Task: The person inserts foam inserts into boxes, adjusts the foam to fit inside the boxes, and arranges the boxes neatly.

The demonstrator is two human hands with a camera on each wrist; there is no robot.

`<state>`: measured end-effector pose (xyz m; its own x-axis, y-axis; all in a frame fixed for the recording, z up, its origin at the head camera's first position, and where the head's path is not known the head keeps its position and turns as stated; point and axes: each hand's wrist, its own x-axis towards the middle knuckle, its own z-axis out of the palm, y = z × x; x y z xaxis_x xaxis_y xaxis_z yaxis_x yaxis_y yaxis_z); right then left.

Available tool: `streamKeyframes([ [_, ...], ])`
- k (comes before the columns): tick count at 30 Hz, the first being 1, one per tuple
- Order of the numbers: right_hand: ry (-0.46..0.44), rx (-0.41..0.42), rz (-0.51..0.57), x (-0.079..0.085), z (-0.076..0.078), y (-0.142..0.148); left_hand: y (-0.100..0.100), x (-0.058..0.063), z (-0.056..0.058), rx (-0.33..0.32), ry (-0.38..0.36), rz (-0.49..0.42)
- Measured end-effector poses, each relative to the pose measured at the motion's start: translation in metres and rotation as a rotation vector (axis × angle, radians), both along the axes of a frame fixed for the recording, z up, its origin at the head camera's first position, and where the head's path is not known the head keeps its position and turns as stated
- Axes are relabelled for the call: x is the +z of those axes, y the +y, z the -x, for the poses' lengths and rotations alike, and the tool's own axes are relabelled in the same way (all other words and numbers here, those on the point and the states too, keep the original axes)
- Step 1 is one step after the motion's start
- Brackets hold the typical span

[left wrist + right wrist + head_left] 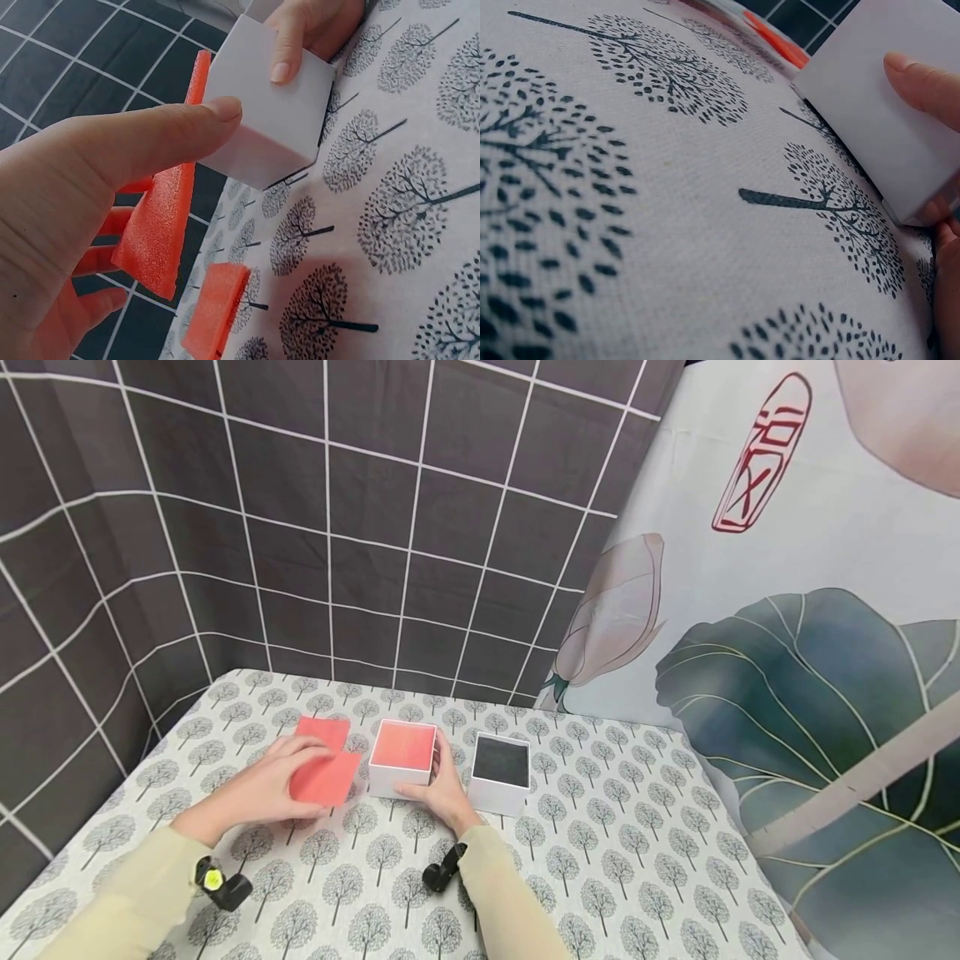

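Observation:
My left hand point(270, 783) pinches a thin red foam-like sheet point(333, 779) between thumb and fingers, tilted above the table. In the left wrist view this sheet point(159, 232) looks rough-surfaced, with the thumb over its edge. A second red piece point(324, 732) lies on the cloth just behind it. To the right, my right hand point(446, 792) grips a white square box point(393, 783), thumb on its near side and fingers round its right side. The box's top shows a red surface inside the white rim. In the right wrist view the box point(877, 82) appears only in part.
Beside the right hand stands another white box point(498, 797) with a black surface inside its rim. A tree-patterned cloth point(585, 839) covers the table. Behind hangs a dark gridded curtain point(375, 527), and a floral cloth point(697, 568) hangs at the right.

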<state>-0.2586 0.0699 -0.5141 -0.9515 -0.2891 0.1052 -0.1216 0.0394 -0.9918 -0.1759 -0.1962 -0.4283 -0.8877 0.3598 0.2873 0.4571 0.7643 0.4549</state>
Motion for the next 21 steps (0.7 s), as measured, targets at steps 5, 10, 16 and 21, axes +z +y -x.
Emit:
streamKeyframes([
  [5, -0.017, 0.016, 0.011, 0.008, -0.004, 0.001, 0.003, 0.003, 0.006, -0.008, -0.003, -0.012],
  [10, -0.01, 0.018, 0.019, 0.022, -0.013, 0.002, 0.007, 0.004, 0.014, -0.017, 0.011, -0.013],
  [16, -0.007, 0.014, 0.029, 0.007, -0.006, 0.0, 0.019, 0.008, 0.022, -0.021, 0.02, -0.017],
  [21, 0.018, 0.004, 0.014, -0.001, -0.001, 0.0, 0.032, 0.012, 0.031, -0.042, -0.005, -0.003],
])
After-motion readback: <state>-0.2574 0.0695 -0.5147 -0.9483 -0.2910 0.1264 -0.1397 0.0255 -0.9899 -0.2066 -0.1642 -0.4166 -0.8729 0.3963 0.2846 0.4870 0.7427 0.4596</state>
